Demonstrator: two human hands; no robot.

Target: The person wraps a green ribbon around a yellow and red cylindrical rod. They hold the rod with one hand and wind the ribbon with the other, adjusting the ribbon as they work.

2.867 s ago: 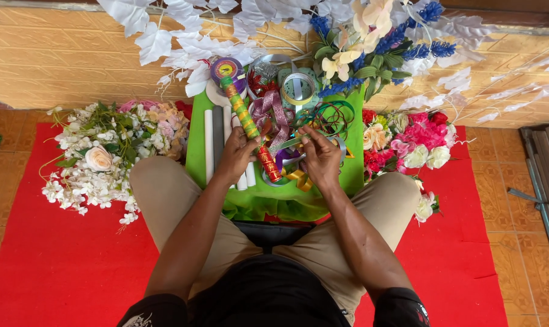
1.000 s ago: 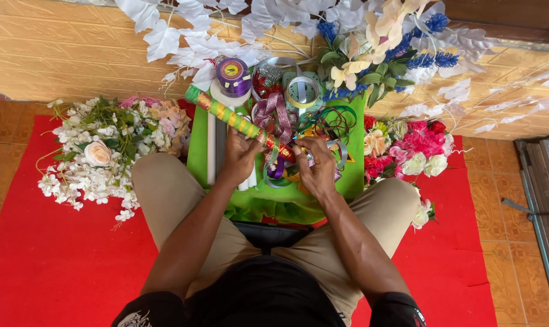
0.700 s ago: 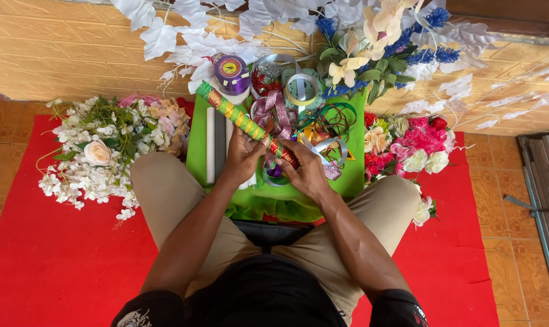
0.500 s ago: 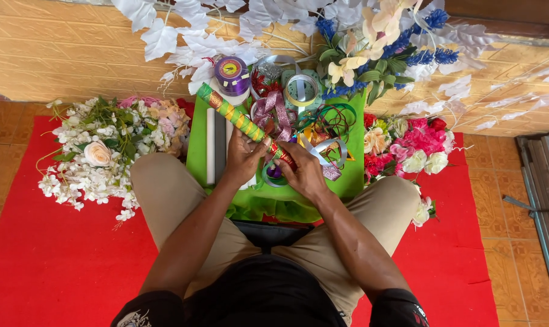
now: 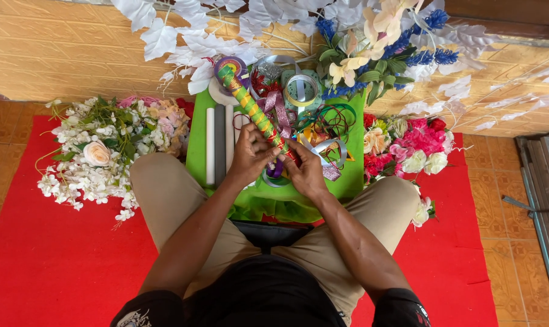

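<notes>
My left hand (image 5: 251, 152) grips a long stick (image 5: 251, 109) wrapped in green and gold ribbon, which points up and to the left over a small green-covered table (image 5: 197, 145). My right hand (image 5: 305, 171) pinches the stick's lower, red-wrapped end just beside the left hand. Ribbon rolls (image 5: 300, 89) and loose curls of purple, silver and green ribbon (image 5: 332, 115) lie on the table behind the hands. White and grey plain sticks (image 5: 210, 145) lie side by side at the table's left.
I sit on a red mat (image 5: 38, 260) with my knees around the table. A pile of white and pink artificial flowers (image 5: 99, 151) lies to the left, red and pink ones (image 5: 408, 145) to the right. White leaf sprays and blue flowers (image 5: 402, 36) lean on the brick wall (image 5: 62, 54).
The wrapped stick has swung from leaning far left to a steeper, more upright angle. Both hands stayed at its lower end, turning it.
</notes>
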